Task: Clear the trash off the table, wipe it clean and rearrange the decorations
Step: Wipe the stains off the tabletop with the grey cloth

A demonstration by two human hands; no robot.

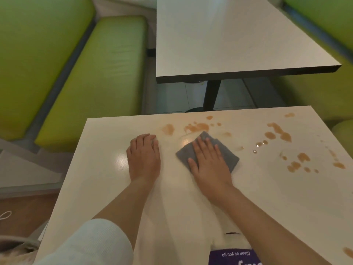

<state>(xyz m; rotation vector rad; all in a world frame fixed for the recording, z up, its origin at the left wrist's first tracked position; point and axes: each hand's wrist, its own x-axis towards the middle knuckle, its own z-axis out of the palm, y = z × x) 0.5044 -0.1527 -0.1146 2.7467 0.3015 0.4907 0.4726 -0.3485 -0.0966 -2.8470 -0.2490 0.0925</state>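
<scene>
1. Green booth seats flank a pale desk (191, 207) marked with brown spills.
2. Right hand (210, 163) lies flat and open, fingers spread, palm pressing a folded grey cloth (183, 153) onto the desk; it pins the cloth and does not grip it.
3. Left hand (144, 155) rests open on bare desk just left of the cloth, holding nothing.
4. I judge the cloth soft, light and limp; it should slide best under a flat palm at its middle.
5. Brown stains (196, 127) lie just beyond the cloth, and more (298, 163) well to its right.
6. A purple sign (235, 257) sits nearer the person than the cloth.
</scene>
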